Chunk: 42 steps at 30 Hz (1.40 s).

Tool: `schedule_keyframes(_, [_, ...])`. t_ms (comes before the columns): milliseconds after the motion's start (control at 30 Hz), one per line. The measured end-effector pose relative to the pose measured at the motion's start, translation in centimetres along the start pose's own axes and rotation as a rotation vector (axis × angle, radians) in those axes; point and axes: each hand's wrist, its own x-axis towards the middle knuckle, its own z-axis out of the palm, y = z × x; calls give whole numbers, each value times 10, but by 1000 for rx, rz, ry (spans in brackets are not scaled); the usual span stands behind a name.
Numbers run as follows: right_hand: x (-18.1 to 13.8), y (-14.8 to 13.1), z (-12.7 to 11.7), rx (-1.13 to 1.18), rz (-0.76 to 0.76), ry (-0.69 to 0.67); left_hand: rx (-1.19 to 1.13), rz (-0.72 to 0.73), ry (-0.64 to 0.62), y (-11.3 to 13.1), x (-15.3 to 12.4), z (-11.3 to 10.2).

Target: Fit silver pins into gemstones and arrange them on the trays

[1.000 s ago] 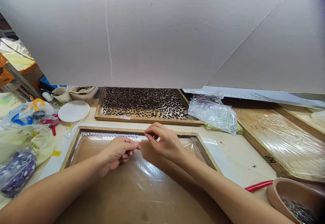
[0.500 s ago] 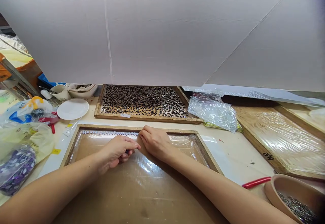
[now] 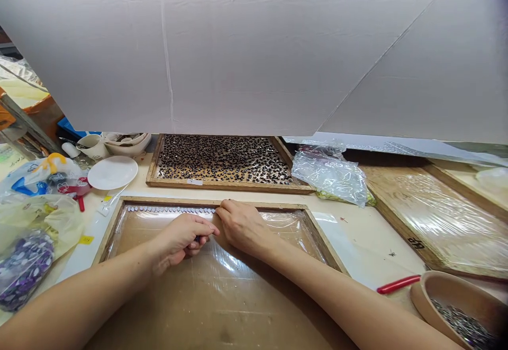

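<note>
A wooden tray lined with clear film lies in front of me. A row of small pale beads runs along its far inner edge. My right hand rests at the right end of that row, fingers pinched down against the film; what they hold is too small to see. My left hand lies just beside it on the film, fingers curled round several small dark pieces.
A second wooden tray covered with dark beads sits behind. White plate, cups and plastic bags crowd the left. A clear bag and film-covered trays lie right. A bowl of small pieces and a red-handled tool sit near right.
My right hand has dropped from above the row down onto the film at the row's right end. My left hand has stayed in place.
</note>
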Motion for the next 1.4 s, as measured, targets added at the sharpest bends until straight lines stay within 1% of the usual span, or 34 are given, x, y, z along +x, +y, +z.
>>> schedule_keyframes(67, [-1, -4, -6, -18, -15, -24, -4, 1, 5, 0, 1, 1])
schedule_keyframes(133, [-1, -9, -11, -64, -60, -45, -18, 1, 1, 0, 1, 1])
schedule_keyframes(267, [-2, -15, -15, -141, -148, -56, -41, -6, -38, -1, 1, 1])
schedule_keyframes(367, [-2, -12, -12, -83, -102, -39, -54, -9, -50, -4, 3, -1])
schedule_keyframes(433, [-4, -7, -10, 1, -34, 19, -94, -21, -54, -6, 5, -2])
schedule_keyframes(500, [-6, -5, -11, 108, 16, 124, -165, -48, -58, -7, 6, -4])
schedule_keyframes(567, [-8, -6, -15, 244, 36, 231, -232, -79, -68, -9, 7, -5])
schedule_keyframes(633, [-11, -12, -20, 401, 16, 266, -278, -106, -92, -10, 8, -5])
schedule_keyframes(700, [-12, -18, -23, 520, -27, 228, -297, -134, -116, -10, 8, -3])
schedule_keyframes(767, [-13, -22, -22, 571, -66, 178, -292, -158, -122, -10, 8, -1])
schedule_keyframes(900, [-14, -24, -15, 580, -89, 143, -238, -172, -124, -11, 8, 1])
schedule_keyframes(1033, [-15, -24, -10, 599, -120, 143, -184, -154, -135, -13, 9, 0])
schedule_keyframes(1167, [-14, -24, -9, 600, -76, 146, -139, -138, -134, -13, 6, 2])
schedule_keyframes(1300, [-11, -23, -11, 624, -60, 67, -133, -149, -106, -12, 6, 5])
schedule_keyframes(1400, [-11, -23, -15, 636, -49, 48, -158, -158, -112, -13, 7, 4])
